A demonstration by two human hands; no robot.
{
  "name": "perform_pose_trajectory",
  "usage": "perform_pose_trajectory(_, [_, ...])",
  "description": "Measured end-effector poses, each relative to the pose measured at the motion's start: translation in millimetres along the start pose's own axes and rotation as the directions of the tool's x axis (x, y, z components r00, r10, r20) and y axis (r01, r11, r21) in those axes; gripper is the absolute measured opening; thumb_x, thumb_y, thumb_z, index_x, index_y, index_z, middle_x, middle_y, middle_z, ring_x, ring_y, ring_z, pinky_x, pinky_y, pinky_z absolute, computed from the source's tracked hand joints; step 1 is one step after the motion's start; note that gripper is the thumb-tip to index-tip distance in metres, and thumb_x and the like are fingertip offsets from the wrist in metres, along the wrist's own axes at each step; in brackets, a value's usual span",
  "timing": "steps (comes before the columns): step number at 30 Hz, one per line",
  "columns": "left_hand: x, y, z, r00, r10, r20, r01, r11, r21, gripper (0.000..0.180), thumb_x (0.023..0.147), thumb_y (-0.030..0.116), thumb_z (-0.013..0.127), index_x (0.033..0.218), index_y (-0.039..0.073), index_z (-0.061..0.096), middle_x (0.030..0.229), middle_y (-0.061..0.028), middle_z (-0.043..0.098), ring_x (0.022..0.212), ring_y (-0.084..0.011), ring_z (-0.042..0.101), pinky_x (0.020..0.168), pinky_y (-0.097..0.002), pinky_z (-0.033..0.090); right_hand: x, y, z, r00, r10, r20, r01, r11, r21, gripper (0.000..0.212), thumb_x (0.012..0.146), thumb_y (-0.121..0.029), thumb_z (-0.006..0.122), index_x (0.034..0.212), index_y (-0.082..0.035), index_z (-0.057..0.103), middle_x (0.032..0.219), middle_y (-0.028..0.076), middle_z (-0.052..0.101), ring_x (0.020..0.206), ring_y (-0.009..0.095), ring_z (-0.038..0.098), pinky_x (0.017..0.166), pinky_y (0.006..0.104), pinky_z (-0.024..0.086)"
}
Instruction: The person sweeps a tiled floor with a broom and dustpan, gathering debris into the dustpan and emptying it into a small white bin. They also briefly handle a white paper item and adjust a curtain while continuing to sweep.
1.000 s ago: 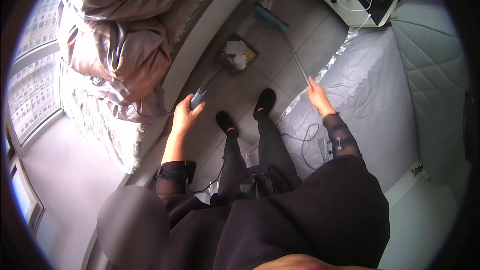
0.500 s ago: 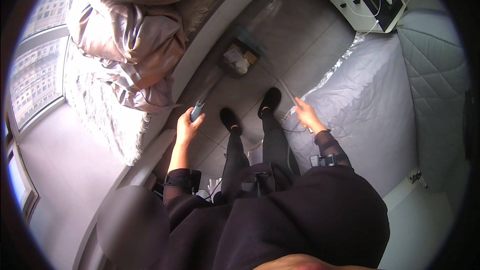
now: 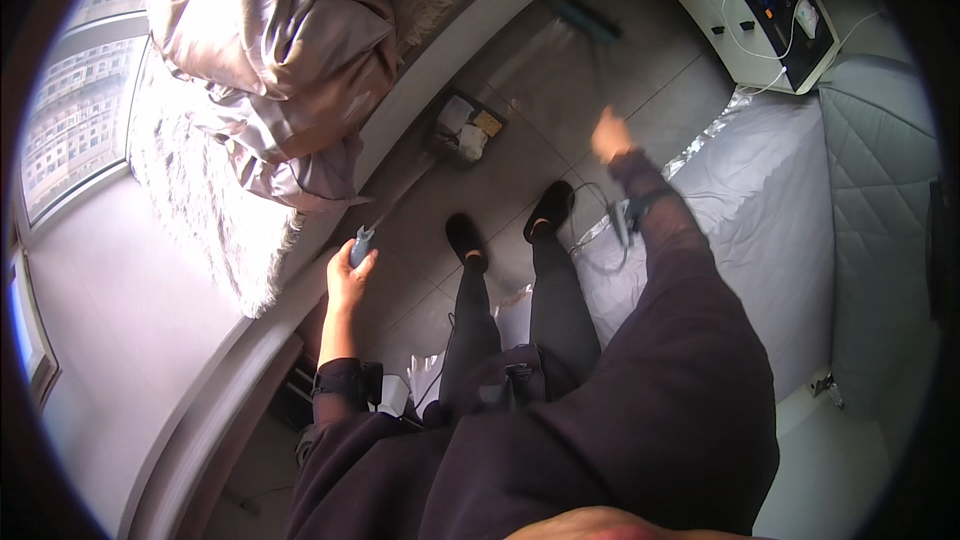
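My left hand (image 3: 346, 280) is wrapped round the blue-grey grip of a long-handled dustpan (image 3: 480, 101), whose thin pole slants away to the pan. The dark pan rests on the tiled floor ahead of my feet and holds crumpled white pieces and a tan piece. Farther out on the right, my right hand (image 3: 610, 136) is closed round a broom's thin stick, somewhat blurred. The broom head (image 3: 587, 19), dark teal and smeared by motion, is over the floor beyond the dustpan, apart from it.
To the left, a ledge with a shaggy white rug (image 3: 210, 230) and shiny bunched bedding (image 3: 300, 50) runs beside the window. A white cabinet (image 3: 705, 15) with cables stands far right. A pale-covered bed (image 3: 740, 210) borders the floor on the right.
My right hand has moved forward, and the broom head has swung away from beside the dustpan to farther out and right. My left hand has shifted slightly left and nearer.
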State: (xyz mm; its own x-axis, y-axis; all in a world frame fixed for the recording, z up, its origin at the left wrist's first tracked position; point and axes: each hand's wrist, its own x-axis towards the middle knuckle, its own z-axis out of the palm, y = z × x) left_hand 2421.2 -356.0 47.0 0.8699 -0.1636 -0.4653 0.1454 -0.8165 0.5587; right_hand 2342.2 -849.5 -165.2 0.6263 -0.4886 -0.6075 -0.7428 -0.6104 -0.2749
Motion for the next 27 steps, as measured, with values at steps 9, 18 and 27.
perform_pose_trajectory(9, [21, -6, -1, 0.999, 0.034, 0.039, -0.030, 0.994, -0.101, 0.038, 0.079, 0.023, 0.072, 0.106, 0.000, 0.058, 0.067, 0.0030, 0.051, 0.052, -0.0039, 0.042, 0.043, -0.0213, 0.035, -174, -21, 34, 0.877, -0.244, 0.415, 0.205, 0.969, 0.136, 0.058, 0.086, -0.019, 0.050, 0.135, 0.004, 0.030, 0.106, 0.030, 0.057, 0.098, 0.043, 0.057, 0.087, 0.0457, 0.045])
perform_pose_trajectory(18, [-2, -28, -24, 0.979, -0.003, 0.202, 0.013, 0.999, -0.049, 0.048, 0.076, 0.030, 0.073, 0.107, -0.003, 0.058, 0.076, -0.0054, 0.058, 0.070, -0.0125, 0.054, 0.068, -0.0267, 0.045, -234, 12, -17, 0.979, -0.088, 0.184, 0.017, 0.934, 0.356, 0.048, 0.088, -0.019, 0.048, 0.134, -0.006, 0.040, 0.071, 0.019, 0.062, 0.049, 0.027, 0.059, 0.049, 0.0382, 0.050])
perform_pose_trajectory(27, [-55, -86, -57, 0.982, -0.050, 0.181, 0.058, 0.997, -0.041, 0.038, 0.075, 0.025, 0.073, 0.099, 0.000, 0.059, 0.071, -0.0021, 0.056, 0.066, -0.0121, 0.051, 0.065, -0.0286, 0.045, -213, -58, 93, 0.974, 0.054, 0.222, -0.140, 0.908, 0.395, 0.033, 0.085, -0.013, 0.044, 0.113, 0.003, 0.047, 0.078, 0.027, 0.062, 0.056, 0.037, 0.062, 0.051, 0.0425, 0.054])
